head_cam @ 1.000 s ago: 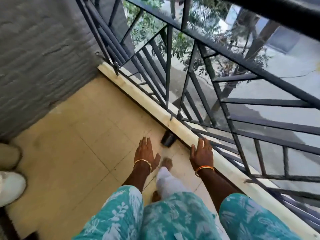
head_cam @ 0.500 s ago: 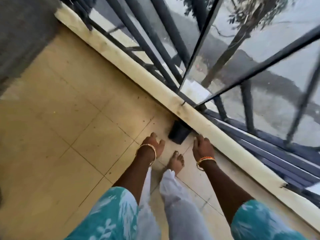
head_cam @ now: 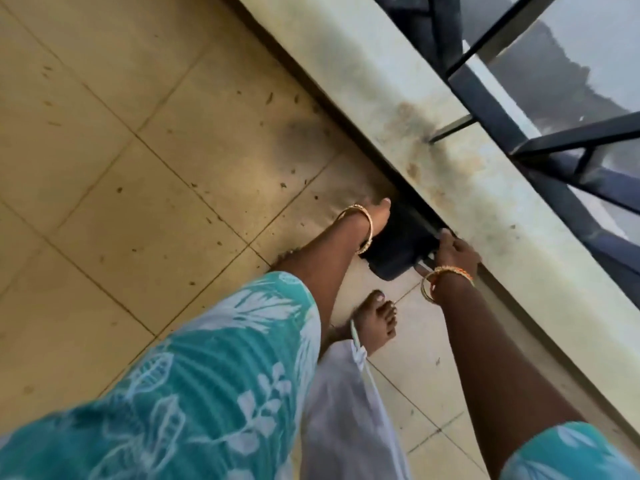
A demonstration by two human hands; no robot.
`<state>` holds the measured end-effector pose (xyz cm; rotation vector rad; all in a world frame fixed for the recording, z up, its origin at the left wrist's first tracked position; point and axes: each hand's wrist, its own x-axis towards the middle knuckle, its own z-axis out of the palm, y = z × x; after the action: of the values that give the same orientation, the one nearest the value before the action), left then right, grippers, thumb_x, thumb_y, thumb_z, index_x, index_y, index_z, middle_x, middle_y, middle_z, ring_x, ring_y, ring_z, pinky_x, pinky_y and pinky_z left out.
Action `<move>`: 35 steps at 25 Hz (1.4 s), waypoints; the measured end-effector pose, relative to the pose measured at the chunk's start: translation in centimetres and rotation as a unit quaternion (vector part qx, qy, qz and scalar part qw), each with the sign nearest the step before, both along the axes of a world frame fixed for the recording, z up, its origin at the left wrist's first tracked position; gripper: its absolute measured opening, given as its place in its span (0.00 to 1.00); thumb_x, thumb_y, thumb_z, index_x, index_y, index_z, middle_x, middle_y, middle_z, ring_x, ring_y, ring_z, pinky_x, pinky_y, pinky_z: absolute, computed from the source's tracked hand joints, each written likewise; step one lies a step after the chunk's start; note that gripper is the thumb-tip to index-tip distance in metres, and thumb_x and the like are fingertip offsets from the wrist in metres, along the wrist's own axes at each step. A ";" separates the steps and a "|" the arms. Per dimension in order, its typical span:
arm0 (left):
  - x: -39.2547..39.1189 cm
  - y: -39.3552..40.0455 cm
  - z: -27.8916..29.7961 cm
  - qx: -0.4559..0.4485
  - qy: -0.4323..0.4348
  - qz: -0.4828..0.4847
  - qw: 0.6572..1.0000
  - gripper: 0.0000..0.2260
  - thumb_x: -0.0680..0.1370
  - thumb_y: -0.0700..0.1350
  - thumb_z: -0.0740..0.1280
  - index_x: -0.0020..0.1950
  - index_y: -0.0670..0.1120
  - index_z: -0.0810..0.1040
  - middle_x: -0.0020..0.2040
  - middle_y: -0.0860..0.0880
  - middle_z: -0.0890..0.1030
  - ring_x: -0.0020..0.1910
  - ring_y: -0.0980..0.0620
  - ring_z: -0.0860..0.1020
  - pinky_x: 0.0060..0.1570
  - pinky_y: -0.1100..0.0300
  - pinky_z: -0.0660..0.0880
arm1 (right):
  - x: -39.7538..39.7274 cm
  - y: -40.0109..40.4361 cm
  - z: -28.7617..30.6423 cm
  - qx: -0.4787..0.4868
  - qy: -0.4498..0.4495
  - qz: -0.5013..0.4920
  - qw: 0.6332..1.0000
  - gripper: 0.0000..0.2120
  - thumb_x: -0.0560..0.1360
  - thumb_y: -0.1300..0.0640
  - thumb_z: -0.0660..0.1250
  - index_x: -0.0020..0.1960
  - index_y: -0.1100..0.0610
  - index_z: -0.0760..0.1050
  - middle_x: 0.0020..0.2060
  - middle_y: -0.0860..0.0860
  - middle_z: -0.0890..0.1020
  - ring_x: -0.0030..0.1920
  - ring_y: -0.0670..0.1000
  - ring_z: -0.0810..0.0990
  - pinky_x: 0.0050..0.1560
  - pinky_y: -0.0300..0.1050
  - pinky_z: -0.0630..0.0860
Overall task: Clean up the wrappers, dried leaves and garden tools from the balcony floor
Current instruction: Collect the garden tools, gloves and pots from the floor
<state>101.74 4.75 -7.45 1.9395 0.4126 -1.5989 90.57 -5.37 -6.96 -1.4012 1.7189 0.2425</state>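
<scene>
A small black pot [head_cam: 398,249] lies on its side on the tiled floor, tight against the foot of the concrete curb. My left hand [head_cam: 377,216] reaches round its left side, thumb up, with the fingers hidden behind it. My right hand [head_cam: 457,252] grips the pot's right end with curled fingers, next to the curb. Small dried leaf bits [head_cam: 283,185] are scattered over the beige tiles, with a dark dirt smear [head_cam: 304,133] near the curb.
The stained concrete curb [head_cam: 381,81] runs diagonally from the top to the lower right, with the dark metal railing [head_cam: 485,74] fixed on it. My bare foot [head_cam: 377,320] stands just below the pot. Beige floor tiles [head_cam: 138,168] spread to the left.
I have bent much closer to the floor. Both hands have moved from hanging above the floor down onto the black pot, one at each side.
</scene>
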 end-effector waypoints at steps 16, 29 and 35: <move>-3.3 5.7 18.5 -0.002 -0.029 0.130 0.991 0.12 0.70 0.31 0.72 0.36 0.44 0.72 0.41 0.42 0.78 0.39 0.43 0.78 0.41 0.47 0.79 | -6.7 6.7 15.6 0.049 -0.007 -0.198 0.979 0.11 0.59 0.66 0.74 0.33 0.51 0.80 0.34 0.57 0.83 0.37 0.58 0.83 0.46 0.55 0.81; -18.6 9.2 38.6 -0.094 -0.067 0.088 0.989 0.07 0.75 0.30 0.66 0.44 0.42 0.75 0.36 0.45 0.76 0.31 0.50 0.76 0.31 0.59 0.75 | -21.7 13.0 36.2 -0.038 -0.170 -0.346 0.922 0.08 0.66 0.69 0.74 0.44 0.68 0.81 0.38 0.61 0.81 0.39 0.57 0.79 0.43 0.52 0.81; -33.0 9.7 43.4 -0.131 -0.012 -0.054 0.990 0.06 0.77 0.39 0.68 0.40 0.44 0.75 0.33 0.47 0.81 0.29 0.52 0.80 0.26 0.64 0.77 | -39.6 17.0 43.0 -0.128 -0.160 -0.363 0.909 0.06 0.68 0.67 0.73 0.44 0.68 0.81 0.38 0.60 0.82 0.39 0.56 0.80 0.47 0.56 0.80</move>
<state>68.71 14.46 35.96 1.8041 0.0814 -1.6061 50.94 11.62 36.02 -0.8161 1.8980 -0.6108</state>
